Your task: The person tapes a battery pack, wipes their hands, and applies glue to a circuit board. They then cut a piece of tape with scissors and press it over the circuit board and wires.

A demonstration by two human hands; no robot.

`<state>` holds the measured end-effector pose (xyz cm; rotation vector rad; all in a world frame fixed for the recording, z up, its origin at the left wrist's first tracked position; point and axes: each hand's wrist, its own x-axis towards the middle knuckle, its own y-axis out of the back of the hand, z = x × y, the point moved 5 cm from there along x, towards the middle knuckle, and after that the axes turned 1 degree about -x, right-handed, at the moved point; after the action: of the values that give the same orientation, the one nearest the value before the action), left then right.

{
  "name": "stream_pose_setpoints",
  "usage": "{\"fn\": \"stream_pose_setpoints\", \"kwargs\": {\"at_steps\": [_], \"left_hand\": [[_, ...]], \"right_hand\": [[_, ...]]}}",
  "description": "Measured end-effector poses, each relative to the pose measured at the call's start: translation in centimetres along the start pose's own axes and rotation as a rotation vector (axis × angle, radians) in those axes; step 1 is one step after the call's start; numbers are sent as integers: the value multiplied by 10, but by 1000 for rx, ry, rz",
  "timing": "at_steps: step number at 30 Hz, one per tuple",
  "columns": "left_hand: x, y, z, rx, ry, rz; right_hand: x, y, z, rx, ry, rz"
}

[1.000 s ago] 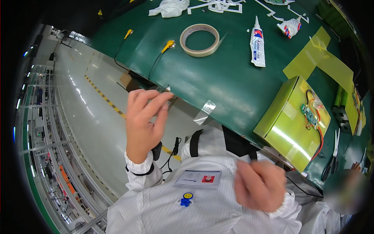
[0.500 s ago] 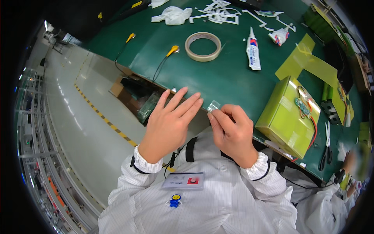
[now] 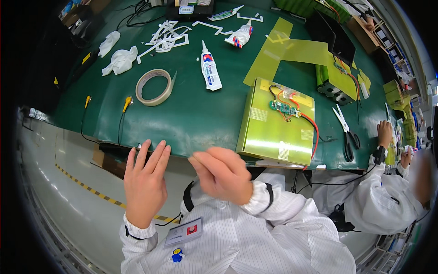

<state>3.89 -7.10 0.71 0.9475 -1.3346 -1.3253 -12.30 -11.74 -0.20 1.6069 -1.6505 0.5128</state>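
At the near edge of the green table, my left hand is open, fingers stretched out and touching nothing I can make out. To its right, my right hand is closed in a pinch, slightly blurred. Whatever its fingertips hold is hidden. Close to the right hand stands a yellow-green wrapped battery pack with strips of tape. A small green circuit board with red and black wires is on its top. A roll of beige tape lies beyond my left hand.
A white glue tube and a crumpled tube lie farther back. Black-handled scissors rest right of the pack. Yellow sheets, another pack and white strip scraps are behind. A co-worker's hand is at right.
My view has swung right, so the table things appear farther left. Clear film showed in my right pinch before; now it is out of sight. My left hand stays open.
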Motion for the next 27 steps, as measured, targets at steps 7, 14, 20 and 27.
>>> {"fn": "stream_pose_setpoints", "kwargs": {"at_steps": [7, 14, 20, 27], "left_hand": [[3, 11, -5, -726, 76, 85], [47, 9, 58, -1858, 91, -465], [60, 15, 80, -1742, 203, -489], [71, 21, 103, -1398, -121, 226]], "right_hand": [[25, 61, -54, 154, 570, -135], [74, 125, -34, -62, 651, -270], [77, 140, -28, -292, 547, -422], [74, 172, 4, -333, 7, -396]]}}
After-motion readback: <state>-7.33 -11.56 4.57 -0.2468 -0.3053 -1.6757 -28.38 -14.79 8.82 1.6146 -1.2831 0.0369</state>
